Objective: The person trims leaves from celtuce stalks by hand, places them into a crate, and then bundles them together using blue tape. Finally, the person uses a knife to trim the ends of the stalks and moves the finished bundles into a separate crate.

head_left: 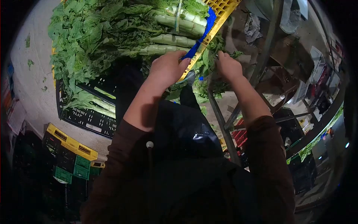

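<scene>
Leafy celtuce stalks [164,39] lie side by side in a yellow crate, with leaves to the left and pale thick stems to the right. A blue strip [201,39] runs along the crate's inner right edge. My left hand [167,69] is closed at the lower end of that strip, its thumb and fingers on it near the stem ends. Just outside the yellow crate's rim [220,22], my right hand [228,67] is closed with its fingers together. A small glint shows at its fingertips, and what it holds is too small to tell.
A black crate [87,125] with more stalks sits at lower left. Green crates [81,167] and a yellow crate [71,142] stand farther down. A metal frame [266,44] rises on the right, with loose leaves [203,91] and litter on the floor.
</scene>
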`<state>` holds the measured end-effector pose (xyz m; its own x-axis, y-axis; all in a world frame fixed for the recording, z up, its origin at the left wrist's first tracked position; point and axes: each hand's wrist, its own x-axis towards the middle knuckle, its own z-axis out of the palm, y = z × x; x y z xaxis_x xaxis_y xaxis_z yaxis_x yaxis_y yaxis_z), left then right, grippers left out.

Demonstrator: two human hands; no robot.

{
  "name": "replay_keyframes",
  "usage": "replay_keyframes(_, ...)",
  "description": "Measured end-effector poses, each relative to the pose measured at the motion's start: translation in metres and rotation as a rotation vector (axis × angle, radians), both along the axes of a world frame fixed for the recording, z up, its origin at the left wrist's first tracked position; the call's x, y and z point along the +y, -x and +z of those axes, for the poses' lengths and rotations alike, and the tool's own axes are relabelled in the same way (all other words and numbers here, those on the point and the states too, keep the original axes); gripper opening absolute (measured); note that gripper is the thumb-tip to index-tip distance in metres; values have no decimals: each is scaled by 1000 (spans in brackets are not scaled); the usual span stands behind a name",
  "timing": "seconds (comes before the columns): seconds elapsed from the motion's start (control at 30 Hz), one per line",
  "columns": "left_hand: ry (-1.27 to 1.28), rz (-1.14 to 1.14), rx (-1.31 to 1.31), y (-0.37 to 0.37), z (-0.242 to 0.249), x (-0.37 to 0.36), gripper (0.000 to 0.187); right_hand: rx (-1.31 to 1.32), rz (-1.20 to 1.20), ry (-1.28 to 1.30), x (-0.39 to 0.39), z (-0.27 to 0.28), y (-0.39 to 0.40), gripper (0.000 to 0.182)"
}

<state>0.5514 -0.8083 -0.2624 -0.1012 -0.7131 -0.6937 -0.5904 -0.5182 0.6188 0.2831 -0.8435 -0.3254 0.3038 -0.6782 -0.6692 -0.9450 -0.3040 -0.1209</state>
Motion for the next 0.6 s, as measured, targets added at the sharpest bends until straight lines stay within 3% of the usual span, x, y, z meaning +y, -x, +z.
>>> replay_keyframes(0.07, 34, 10, -8, -2, -2, 8, 42, 386, 6, -226, 4, -6, 38, 23)
replay_keyframes(0.17, 96, 14, -43, -11, 1, -3, 41, 602, 58, -370, 6, 7, 79, 24)
replay_keyframes(0.27, 120, 15, 4, -5, 2, 5, 42, 341, -208, -303, 40, 29, 39, 29)
replay_keyframes(0.37, 18, -63, -129, -5, 15, -8, 42, 111, -336, -239, 30, 51, -18, 29)
replay_keyframes(0.53, 28, -51, -76, -5, 2, -15, 44, -516, -479, 87, 23, 168, -41, 36)
replay_keyframes(0.6, 10, -77, -43, -4, 0, -22, 45, -521, -434, 234, 11, 235, -30, 33)
